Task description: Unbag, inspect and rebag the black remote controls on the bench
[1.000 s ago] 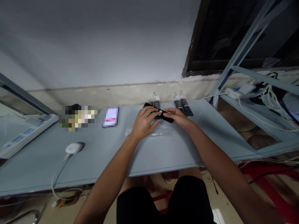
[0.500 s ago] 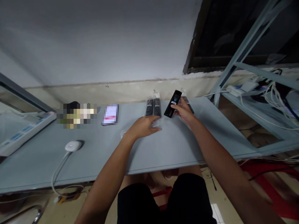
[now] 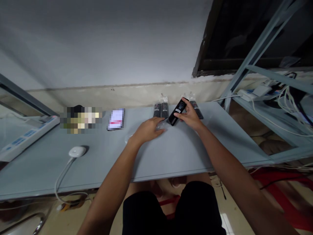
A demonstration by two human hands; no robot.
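My right hand [image 3: 189, 118] is shut on a black remote control [image 3: 177, 111], holding it tilted just above the grey table [image 3: 105, 163]. My left hand [image 3: 148, 130] lies open on a thin transparent plastic bag [image 3: 160, 126], close to a pair of black remotes in plastic sleeves [image 3: 160, 110]. Another sleeved black remote [image 3: 196, 109] lies just past my right hand, its lower end partly hidden by my fingers.
A pink-and-white printed card [image 3: 116, 119] and a pixelated, unreadable object [image 3: 80, 119] lie on the table's left. Nearby is a white round device with a cable [image 3: 77, 151]. Metal shelving with a power strip [image 3: 251, 93] and tangled cables stands at the right.
The remote has passed from both hands into my right hand alone. It now tilts the other way, after standing nearly upright. My left hand has moved back onto the plastic bag.
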